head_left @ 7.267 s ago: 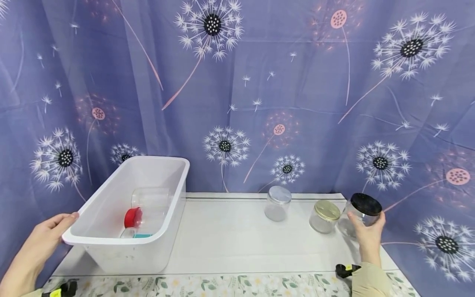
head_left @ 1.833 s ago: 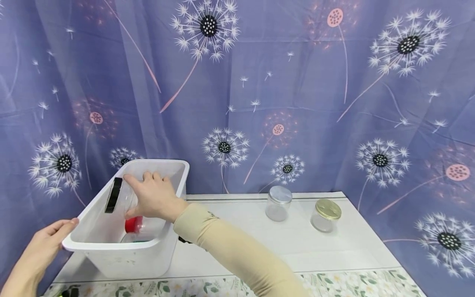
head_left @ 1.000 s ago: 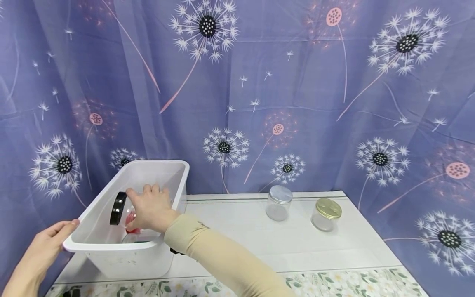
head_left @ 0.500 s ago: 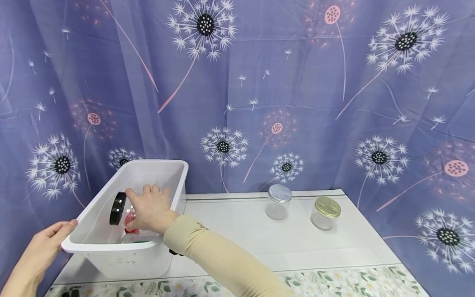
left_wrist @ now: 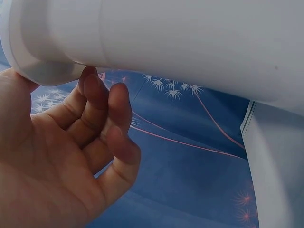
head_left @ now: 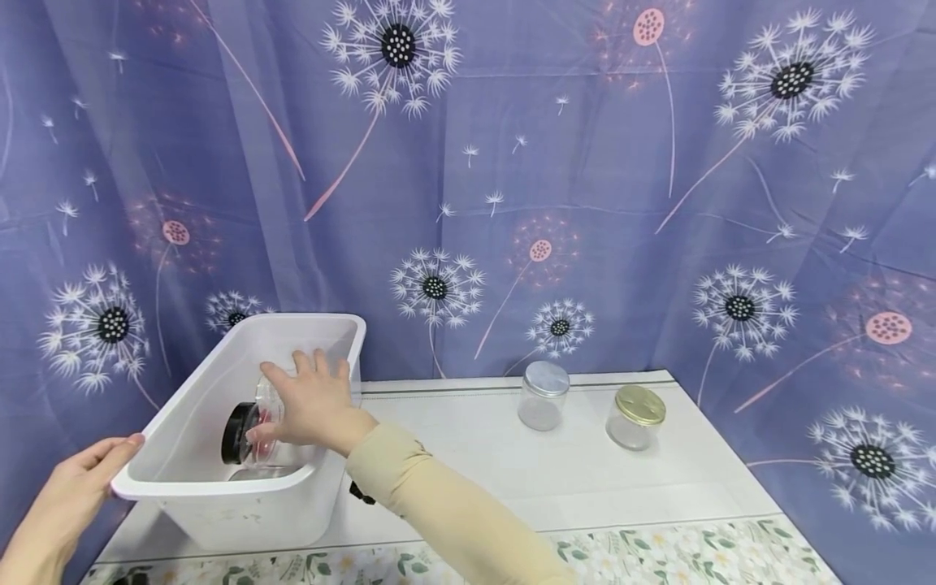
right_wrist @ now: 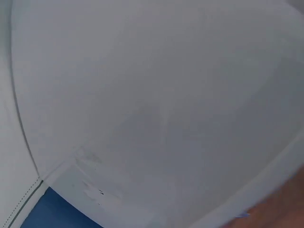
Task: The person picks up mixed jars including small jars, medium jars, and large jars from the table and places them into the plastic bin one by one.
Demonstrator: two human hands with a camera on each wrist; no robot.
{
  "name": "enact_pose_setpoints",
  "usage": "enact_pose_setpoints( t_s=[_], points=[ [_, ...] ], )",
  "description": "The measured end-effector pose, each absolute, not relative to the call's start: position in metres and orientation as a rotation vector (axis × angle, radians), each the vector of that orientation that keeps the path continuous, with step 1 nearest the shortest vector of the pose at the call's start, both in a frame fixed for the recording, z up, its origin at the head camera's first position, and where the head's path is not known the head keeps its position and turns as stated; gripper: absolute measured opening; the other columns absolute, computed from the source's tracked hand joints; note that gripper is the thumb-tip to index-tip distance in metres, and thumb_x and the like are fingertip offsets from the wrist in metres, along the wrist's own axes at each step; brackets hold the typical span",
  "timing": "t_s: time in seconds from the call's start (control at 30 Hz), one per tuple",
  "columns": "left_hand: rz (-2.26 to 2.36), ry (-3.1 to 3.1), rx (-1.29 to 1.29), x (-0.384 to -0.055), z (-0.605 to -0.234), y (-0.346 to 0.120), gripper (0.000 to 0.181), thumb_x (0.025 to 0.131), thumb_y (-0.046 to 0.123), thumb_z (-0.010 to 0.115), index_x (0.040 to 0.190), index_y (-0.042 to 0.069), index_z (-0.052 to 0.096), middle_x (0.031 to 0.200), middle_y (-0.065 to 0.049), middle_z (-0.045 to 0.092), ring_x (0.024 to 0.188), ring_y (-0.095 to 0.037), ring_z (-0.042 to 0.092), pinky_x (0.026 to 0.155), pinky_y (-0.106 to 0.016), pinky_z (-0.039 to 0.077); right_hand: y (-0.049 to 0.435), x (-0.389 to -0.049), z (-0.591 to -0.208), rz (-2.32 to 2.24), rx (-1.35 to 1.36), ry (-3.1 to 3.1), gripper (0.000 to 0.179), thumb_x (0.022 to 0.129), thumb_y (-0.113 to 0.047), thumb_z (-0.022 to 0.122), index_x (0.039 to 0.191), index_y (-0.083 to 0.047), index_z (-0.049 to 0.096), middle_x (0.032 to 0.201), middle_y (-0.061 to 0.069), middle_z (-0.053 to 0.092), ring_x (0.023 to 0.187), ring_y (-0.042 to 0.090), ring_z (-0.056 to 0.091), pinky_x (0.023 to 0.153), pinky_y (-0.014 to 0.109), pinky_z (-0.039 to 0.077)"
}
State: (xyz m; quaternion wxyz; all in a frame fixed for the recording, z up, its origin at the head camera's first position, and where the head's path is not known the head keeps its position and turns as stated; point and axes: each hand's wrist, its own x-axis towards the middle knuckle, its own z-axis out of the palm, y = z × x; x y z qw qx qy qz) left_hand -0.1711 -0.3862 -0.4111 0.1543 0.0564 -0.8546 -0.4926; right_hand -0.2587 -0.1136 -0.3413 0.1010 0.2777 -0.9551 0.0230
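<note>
My left hand (head_left: 76,491) holds the near left corner of the white plastic tub (head_left: 219,488), thumb over the rim. The left wrist view shows its fingers (left_wrist: 102,107) curled below that rim. Inside the tub lies a clear jar with a black lid (head_left: 238,433), tipped on its side, lid to the left. Over this jar is my right hand (head_left: 318,404), fingers spread and no longer wrapped round it. A red lid (head_left: 265,429) shows partly through the clear plastic; other jars there are mostly hidden. In the right wrist view the tub wall (right_wrist: 142,95) fills most of the picture.
On the white table (head_left: 446,463), right of the tub, stand two upright clear jars: a silver-lidded jar (head_left: 543,396) and a gold-lidded jar (head_left: 636,418). A blue dandelion curtain (head_left: 483,179) hangs behind. Flowered cloth (head_left: 658,548) runs along the front edge.
The black-lidded jar has gone from the table's right end into the tub, carried by my right hand. In the last half second that hand has let go and spread its fingers. My left hand stays put.
</note>
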Motion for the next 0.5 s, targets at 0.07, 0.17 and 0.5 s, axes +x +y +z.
enact_pose_setpoints(
  t_s=[0.07, 0.17, 0.5],
  points=[
    [-1.428, -2.441, 0.153, -0.171, -0.411, -0.386, 0.031, 0.102, 0.024, 0.053, 0.079, 0.042, 0.064, 0.070, 0.012, 0.061, 0.066, -0.003, 0.053, 0.060, -0.020, 0.038, -0.106, -0.257, -0.339, 0.107, 0.831, -2.777, 0.083, 0.078, -0.079, 0.056, 0.150, -0.047, 0.030, 0.153, -0.005, 0.032, 0.141, 0.024, 0.026, 0.106, 0.052, 0.027],
    [-1.426, -2.441, 0.150, -0.171, -0.412, -0.387, 0.031, 0.102, 0.024, 0.053, 0.080, 0.042, 0.064, 0.070, 0.012, 0.061, 0.066, -0.002, 0.053, 0.060, -0.020, 0.038, -0.092, -0.256, -0.336, 0.178, 0.850, -2.683, 0.070, 0.085, -0.073, 0.054, 0.146, -0.042, 0.040, 0.149, -0.002, 0.037, 0.139, 0.026, 0.030, 0.105, 0.051, 0.029],
    [-1.420, -2.442, 0.155, -0.171, -0.412, -0.387, 0.032, 0.102, 0.025, 0.053, 0.079, 0.044, 0.063, 0.069, 0.012, 0.061, 0.065, -0.003, 0.053, 0.060, -0.020, 0.038, -0.020, -0.257, -0.345, 0.511, 0.893, -2.391, 0.049, 0.091, -0.046, 0.066, 0.134, -0.023, 0.057, 0.139, 0.009, 0.049, 0.132, 0.029, 0.039, 0.104, 0.049, 0.033]
  ],
)
